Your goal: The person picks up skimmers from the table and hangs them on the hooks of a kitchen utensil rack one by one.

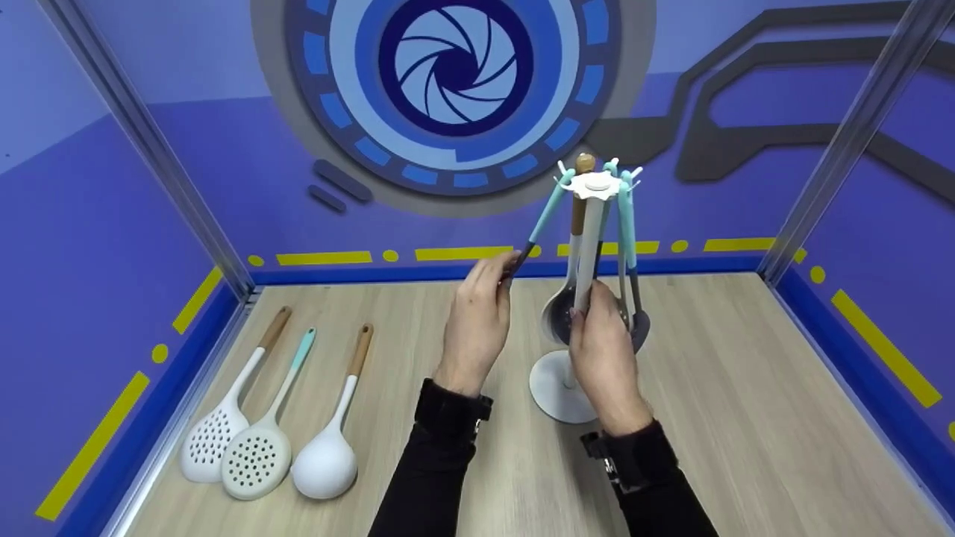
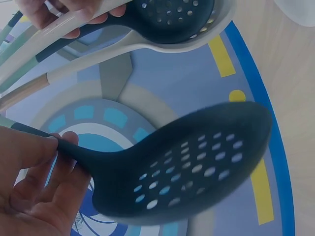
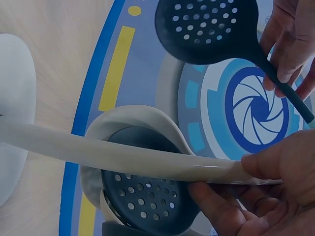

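My left hand (image 1: pixel 477 321) pinches the dark neck of a perforated skimmer (image 2: pixel 115 172) between thumb and fingers. Its turquoise handle leans against the top of a white utensil stand (image 1: pixel 588 246), the head swung outward to the left. Around the stand's pole my right hand (image 1: pixel 608 358) keeps its grip, thumb on one side and fingers on the other in the right wrist view. A white ladle (image 3: pixel 130 115) with a wooden handle and a second dark perforated skimmer (image 3: pixel 147 140) hang behind the pole. More turquoise-handled utensils (image 1: pixel 628 224) hang on the right side, partly hidden by the right hand.
On the left of the wooden table (image 1: pixel 746 418) lie a white slotted turner (image 1: pixel 201 468), a pale skimmer (image 1: pixel 254 488) with a turquoise handle and a white ladle (image 1: pixel 326 466). The stand's round base (image 1: pixel 548 395) rests on the table. Blue panels enclose the back and sides.
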### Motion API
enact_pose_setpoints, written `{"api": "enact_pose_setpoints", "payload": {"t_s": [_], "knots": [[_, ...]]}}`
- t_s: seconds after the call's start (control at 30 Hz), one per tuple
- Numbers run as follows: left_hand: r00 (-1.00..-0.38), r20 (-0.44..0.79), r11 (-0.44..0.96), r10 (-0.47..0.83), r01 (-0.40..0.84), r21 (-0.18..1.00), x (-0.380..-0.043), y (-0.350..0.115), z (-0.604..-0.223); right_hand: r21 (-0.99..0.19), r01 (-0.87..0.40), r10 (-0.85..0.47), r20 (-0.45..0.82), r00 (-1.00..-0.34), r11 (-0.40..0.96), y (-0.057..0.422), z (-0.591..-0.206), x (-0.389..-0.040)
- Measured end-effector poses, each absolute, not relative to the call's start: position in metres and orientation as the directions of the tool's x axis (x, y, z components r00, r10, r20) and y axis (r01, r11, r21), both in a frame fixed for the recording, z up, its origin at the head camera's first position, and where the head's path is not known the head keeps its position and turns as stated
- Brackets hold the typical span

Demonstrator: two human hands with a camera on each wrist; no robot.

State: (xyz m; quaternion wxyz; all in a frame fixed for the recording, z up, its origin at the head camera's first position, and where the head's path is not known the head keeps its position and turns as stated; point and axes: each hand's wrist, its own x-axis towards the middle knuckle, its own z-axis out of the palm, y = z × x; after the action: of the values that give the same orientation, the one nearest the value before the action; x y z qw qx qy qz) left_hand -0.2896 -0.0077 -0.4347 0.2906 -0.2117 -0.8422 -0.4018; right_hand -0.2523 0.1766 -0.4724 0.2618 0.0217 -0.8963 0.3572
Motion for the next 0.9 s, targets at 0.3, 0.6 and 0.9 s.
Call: {"api": "enact_pose_setpoints", "payload": {"t_s": [0.3,0.6,0.9], "knots": [[-0.734,0.667,0.593,0.127,0.595,0.542,-0.2884,-0.0077,-0.4402,-0.600,-0.251,0.129,0.518,-0.845,0.760,0.1752,-0.4743,-0.2526],[-0.742,0.658,0.599,0.128,0.587,0.545,-0.2883,-0.0069,-0.4436,-0.611,-0.271,0.116,0.516,-0.848,0.743,0.1783,-0.4740,-0.2540],[-0.757,0.637,0.591,0.149,0.584,0.556,-0.2855,-0.0058,-0.4448,-0.639,-0.264,0.107,0.480,-0.871,0.723,0.1792,-0.4735,-0.2544]]}}
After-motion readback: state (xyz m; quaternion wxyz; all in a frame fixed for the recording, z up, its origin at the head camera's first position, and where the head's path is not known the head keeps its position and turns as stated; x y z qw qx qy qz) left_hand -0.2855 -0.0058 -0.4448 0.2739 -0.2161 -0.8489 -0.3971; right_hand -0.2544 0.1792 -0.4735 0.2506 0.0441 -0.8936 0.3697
